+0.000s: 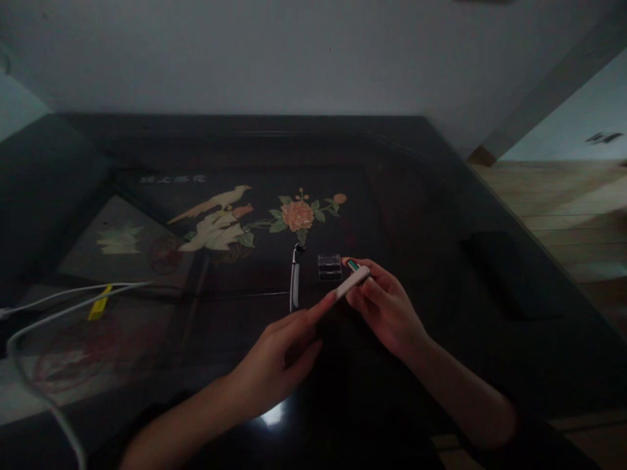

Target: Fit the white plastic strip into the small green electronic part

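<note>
Now right hand (385, 307) pinches white stick (351, 283) — left hand (274, 362) fingertip touching

Both forearms are bare from wrist to elbow, with no watch or ring to be seen. The left hand (274, 365) and right hand (385, 307) wear no gloves (the dim light hides finer detail).

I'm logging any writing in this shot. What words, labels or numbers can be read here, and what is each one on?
Pale characters on the dark table, above the inlaid bird: four or so, too blurred to read.
Yellow tag on the white cable: no print can be made out.
Small white device held by the right hand and touched by the left hand: no readable marking.
Clear case: none.
</note>
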